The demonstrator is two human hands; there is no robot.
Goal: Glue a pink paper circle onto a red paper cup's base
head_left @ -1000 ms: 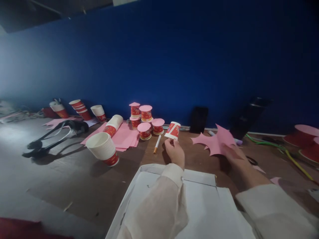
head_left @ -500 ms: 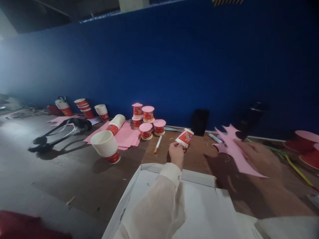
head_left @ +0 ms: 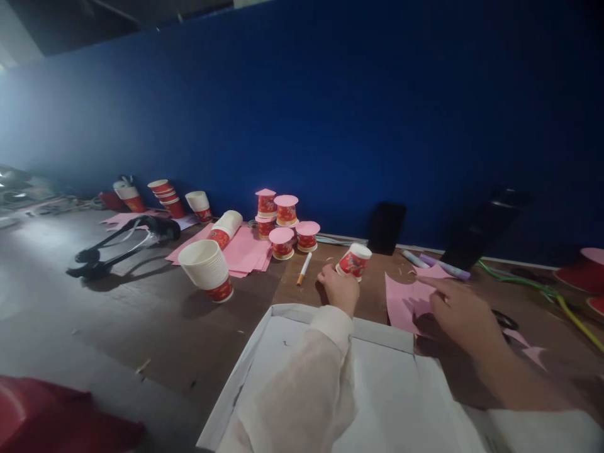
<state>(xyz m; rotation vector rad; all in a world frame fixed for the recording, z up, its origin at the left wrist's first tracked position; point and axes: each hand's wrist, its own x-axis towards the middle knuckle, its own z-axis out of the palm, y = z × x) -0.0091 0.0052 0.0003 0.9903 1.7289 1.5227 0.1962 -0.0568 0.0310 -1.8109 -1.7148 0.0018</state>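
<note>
My left hand (head_left: 340, 289) has its fingers around the lower side of a red and white paper cup (head_left: 355, 260), which stands upside down on the brown table (head_left: 302, 308). Cut pink paper (head_left: 403, 302) lies to the right of that cup. Over its right part is my right hand (head_left: 460, 313), index finger stretched out toward the left, the other fingers partly hidden; nothing shows in its grasp. Black-handled scissors (head_left: 504, 319) are partly covered beside my right wrist.
Cups topped with pink discs (head_left: 282, 236) stand behind a glue stick or marker (head_left: 304, 269). Stacked cups (head_left: 205, 267), pink sheets (head_left: 248, 248) and a black strap-like object (head_left: 123, 245) are at left. A white box (head_left: 377, 371) lies in front.
The cup has gone from tilted to upright on the table in my left hand. My right hand has moved left and down, and the pink paper it held now lies on the table.
</note>
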